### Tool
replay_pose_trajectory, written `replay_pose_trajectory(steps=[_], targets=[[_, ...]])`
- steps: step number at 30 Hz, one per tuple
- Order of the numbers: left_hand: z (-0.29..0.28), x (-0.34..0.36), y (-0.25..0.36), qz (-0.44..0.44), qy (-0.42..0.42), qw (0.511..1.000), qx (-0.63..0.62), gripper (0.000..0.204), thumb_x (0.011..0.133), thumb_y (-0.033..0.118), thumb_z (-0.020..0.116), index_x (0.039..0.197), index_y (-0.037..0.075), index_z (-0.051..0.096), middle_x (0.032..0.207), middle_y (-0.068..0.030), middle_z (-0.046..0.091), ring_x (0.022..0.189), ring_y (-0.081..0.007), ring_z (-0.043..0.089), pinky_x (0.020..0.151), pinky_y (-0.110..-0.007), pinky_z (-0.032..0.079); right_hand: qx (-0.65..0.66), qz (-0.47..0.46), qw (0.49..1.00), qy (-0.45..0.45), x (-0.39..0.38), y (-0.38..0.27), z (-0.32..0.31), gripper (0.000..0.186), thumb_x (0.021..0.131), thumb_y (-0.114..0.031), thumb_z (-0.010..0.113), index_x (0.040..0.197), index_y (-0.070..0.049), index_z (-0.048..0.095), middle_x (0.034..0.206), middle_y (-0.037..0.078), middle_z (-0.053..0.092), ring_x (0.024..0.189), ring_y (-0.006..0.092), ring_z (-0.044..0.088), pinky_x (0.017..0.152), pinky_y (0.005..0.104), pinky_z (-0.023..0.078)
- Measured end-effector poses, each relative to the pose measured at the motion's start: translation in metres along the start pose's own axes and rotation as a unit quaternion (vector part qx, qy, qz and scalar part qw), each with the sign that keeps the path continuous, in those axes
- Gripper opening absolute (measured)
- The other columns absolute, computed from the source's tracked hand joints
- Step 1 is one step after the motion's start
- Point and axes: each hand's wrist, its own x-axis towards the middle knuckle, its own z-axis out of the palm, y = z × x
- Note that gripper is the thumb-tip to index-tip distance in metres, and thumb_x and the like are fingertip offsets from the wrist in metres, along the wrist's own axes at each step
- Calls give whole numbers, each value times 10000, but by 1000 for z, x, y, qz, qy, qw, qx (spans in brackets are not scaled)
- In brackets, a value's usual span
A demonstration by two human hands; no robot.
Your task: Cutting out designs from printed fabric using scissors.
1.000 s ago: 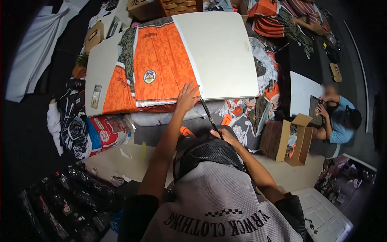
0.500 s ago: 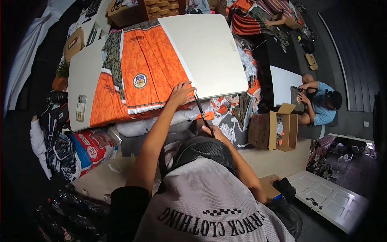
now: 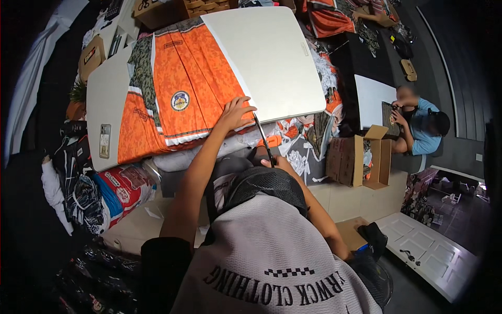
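Note:
An orange camouflage-patterned cloth (image 3: 201, 81) with white borders, a grey-green patterned strip and a round emblem lies over the white table (image 3: 277, 57). My left hand (image 3: 236, 113) rests on its near right corner, fingers stretched out and flat. My right hand (image 3: 282, 164), partly hidden behind the cap's brim, grips the handles of long dark scissors (image 3: 263, 137). Their tips reach the white edge of the cloth, just beside my left fingers. Whether the blades are parted is hard to make out.
A phone (image 3: 105, 140) lies on the table's left end. Beneath the table are heaped fabrics (image 3: 300, 161), with an open cardboard box (image 3: 348, 162) to the right. A co-worker in a blue shirt (image 3: 426, 133) sits farther right at a white board (image 3: 374, 102). Plastic-wrapped packs (image 3: 123, 191) stand at left.
The whole view has shifted slightly, with the table a little higher in it. My left hand stays on the cloth and the scissors stay at its edge.

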Motion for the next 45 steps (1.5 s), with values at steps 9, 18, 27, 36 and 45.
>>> replay_pose_trajectory(steps=[9,18,27,36,45], targets=[[-1,5,-4,10,-20,1000,5,468,805,395,722,1251,261,668,1493,-71,370,1388,-296,271,1083,-477,262,-33,8,999,16,3,2,2,492,866,-462,698,747,9,620,640,85,572,578,178,512,561,333,425],[-3,8,-4,-5,-24,1000,12,472,779,415,744,1231,298,677,1494,-24,374,1386,-276,270,1096,-460,269,-26,-1,999,18,6,-7,1,491,868,-450,705,763,23,628,637,84,578,563,163,513,545,313,420],[-4,11,-7,-7,-28,1000,-4,501,738,440,772,1215,317,682,1492,-17,369,1381,-269,270,1099,-447,259,12,-17,1000,19,8,-1,4,453,886,-399,695,751,29,633,637,89,580,563,146,511,524,293,409],[-8,12,-4,-9,-43,999,7,553,743,436,770,1261,276,657,1499,-26,366,1375,-283,282,1086,-450,257,-8,-2,1000,22,1,-10,-2,443,897,-383,681,737,27,628,630,84,564,565,137,498,516,291,402],[-11,18,-14,-8,11,999,-38,597,763,348,772,1320,234,591,1501,-25,374,1417,-279,276,1109,-464,263,-6,8,1000,6,11,-13,-7,484,885,-428,683,716,21,621,622,65,539,571,133,472,533,300,398]])
